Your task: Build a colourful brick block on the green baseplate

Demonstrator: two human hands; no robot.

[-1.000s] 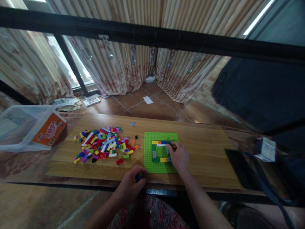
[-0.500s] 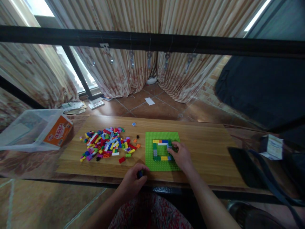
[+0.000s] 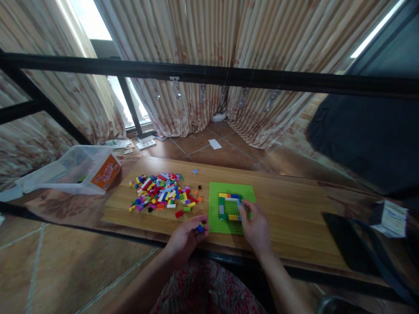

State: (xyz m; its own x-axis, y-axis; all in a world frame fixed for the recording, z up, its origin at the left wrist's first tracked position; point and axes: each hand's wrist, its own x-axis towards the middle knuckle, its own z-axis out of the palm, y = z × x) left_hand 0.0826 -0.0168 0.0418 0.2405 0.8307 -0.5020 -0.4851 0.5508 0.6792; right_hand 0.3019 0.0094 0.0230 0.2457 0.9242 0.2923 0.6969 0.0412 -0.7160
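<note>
A green baseplate (image 3: 214, 224) lies on the wooden tabletop, bearing a square outline of coloured toy building bricks (image 3: 221, 209). My right hand (image 3: 257, 224) is over the right side of this outline, thumb and fingers closed on a brick there. The fingers partly hide that side of the bricks. Just off the baseplate's front left corner, my left hand (image 3: 188, 235) is closed around a small blue building brick (image 3: 200, 227), held above the table edge.
A pile of loose bricks (image 3: 160, 192) lies left of the baseplate, with a red brick (image 3: 178, 214) near its front. Further left, a clear plastic bin (image 3: 75, 189) with an orange label lies on its side. A dark strap (image 3: 363, 235) rests at the right end of the table (image 3: 291, 209).
The view has shifted left and tilted slightly. My left hand has turned, showing more of the blue brick. My right hand stays at the right side of the brick outline.
</note>
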